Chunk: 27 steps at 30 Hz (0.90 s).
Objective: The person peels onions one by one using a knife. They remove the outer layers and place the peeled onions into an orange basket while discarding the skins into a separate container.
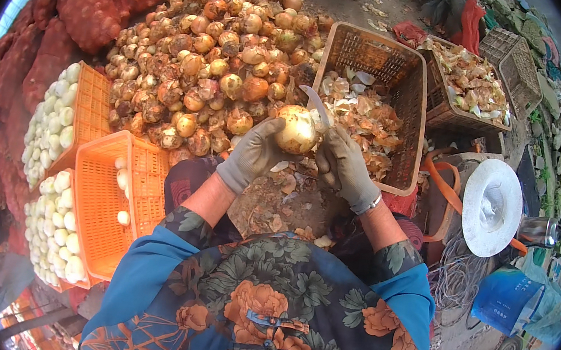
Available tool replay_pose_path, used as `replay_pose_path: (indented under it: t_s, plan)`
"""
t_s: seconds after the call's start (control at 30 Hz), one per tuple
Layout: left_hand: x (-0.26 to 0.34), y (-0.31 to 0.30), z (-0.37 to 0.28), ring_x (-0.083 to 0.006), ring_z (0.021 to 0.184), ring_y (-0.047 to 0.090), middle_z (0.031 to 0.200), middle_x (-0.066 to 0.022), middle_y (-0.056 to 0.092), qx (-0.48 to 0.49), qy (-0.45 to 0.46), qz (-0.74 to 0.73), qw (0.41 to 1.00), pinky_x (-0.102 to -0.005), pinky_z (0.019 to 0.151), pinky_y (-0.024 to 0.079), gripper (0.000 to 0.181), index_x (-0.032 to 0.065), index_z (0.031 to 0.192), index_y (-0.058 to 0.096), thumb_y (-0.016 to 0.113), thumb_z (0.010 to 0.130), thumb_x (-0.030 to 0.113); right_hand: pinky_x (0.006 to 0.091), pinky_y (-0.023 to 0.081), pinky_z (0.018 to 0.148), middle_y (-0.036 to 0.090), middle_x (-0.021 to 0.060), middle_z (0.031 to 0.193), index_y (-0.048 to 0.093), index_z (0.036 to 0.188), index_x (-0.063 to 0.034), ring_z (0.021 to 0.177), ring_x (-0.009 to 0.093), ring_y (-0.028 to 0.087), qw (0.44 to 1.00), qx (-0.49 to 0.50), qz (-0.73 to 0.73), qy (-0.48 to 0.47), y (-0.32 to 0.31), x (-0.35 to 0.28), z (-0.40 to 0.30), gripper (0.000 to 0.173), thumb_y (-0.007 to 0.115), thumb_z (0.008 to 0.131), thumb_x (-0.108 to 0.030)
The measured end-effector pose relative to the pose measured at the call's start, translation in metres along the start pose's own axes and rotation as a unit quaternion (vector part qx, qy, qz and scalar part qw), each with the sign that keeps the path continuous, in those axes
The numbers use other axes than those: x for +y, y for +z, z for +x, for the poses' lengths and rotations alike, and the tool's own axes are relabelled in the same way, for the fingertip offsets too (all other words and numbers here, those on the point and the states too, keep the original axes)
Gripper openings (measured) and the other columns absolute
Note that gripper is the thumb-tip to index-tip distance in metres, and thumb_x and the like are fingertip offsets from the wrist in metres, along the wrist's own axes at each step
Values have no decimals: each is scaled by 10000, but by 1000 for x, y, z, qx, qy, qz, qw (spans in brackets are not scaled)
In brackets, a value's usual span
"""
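Observation:
Both my hands wear grey work gloves and meet in front of me. My left hand [254, 151] holds a yellow onion [296, 129] by its left side. In my right hand [346, 164] is a knife with a curved blade [317, 104], its tip pointing up and left, just beside the onion's upper right. The knife's handle is hidden in the glove. Beyond my left hand lies a large heap of unpeeled onions [209, 73]. A worn plastic crate [419, 113] with onion skins stands to the right of the heap.
At the left, an orange crate [100, 206] holds a few peeled onions, beside fuller crates of peeled onions [58, 232]. Red mesh sacks [87, 8] are stacked behind. Another crate of skins [467, 82], a white lid-like disc [492, 208] and a blue bag [505, 299] are at the right.

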State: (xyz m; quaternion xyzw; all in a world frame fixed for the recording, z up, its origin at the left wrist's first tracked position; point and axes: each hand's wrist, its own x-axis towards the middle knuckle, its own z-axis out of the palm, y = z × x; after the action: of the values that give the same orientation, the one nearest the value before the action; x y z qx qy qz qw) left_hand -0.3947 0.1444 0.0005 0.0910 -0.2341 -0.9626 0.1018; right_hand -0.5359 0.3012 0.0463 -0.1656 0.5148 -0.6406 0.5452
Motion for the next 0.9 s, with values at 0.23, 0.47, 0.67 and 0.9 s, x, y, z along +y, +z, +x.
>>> replay_pose_path:
  t_s: [0.23, 0.47, 0.67, 0.9]
  plan:
    - [0, 16, 46, -259, 1062, 648, 1204, -159, 591, 203, 110, 215, 949, -429, 877, 588, 443, -25, 1311, 440, 625, 945, 143, 230, 317, 355, 485, 7, 546, 510, 1072, -56, 364, 87, 404, 991, 47, -97, -74, -4, 17, 45, 375, 525, 997, -423]
    - [18, -6, 58, -246, 1053, 650, 1180, -142, 611, 146, 55, 166, 974, -404, 898, 583, 477, -55, 1299, 445, 657, 893, 78, 235, 332, 343, 506, 18, 603, 489, 1081, -75, 360, 102, 406, 993, 101, 46, -38, -15, 7, 49, 313, 520, 1002, -376]
    - [33, 2, 62, -258, 1094, 637, 1255, -166, 570, 96, 20, 149, 984, -411, 921, 573, 626, -64, 1383, 350, 674, 862, 57, 345, 431, 449, 599, 116, 667, 487, 1269, -28, 465, 238, 541, 941, 168, -276, -99, -89, -1, 66, 395, 506, 996, -312]
    - [29, -9, 62, -267, 1091, 637, 1269, -178, 550, 125, -14, 199, 972, -401, 822, 614, 760, -68, 1431, 262, 715, 836, 72, 459, 494, 642, 651, 201, 753, 564, 1238, -78, 733, 401, 647, 766, 279, -561, -144, -76, -11, 62, 352, 555, 953, -284]
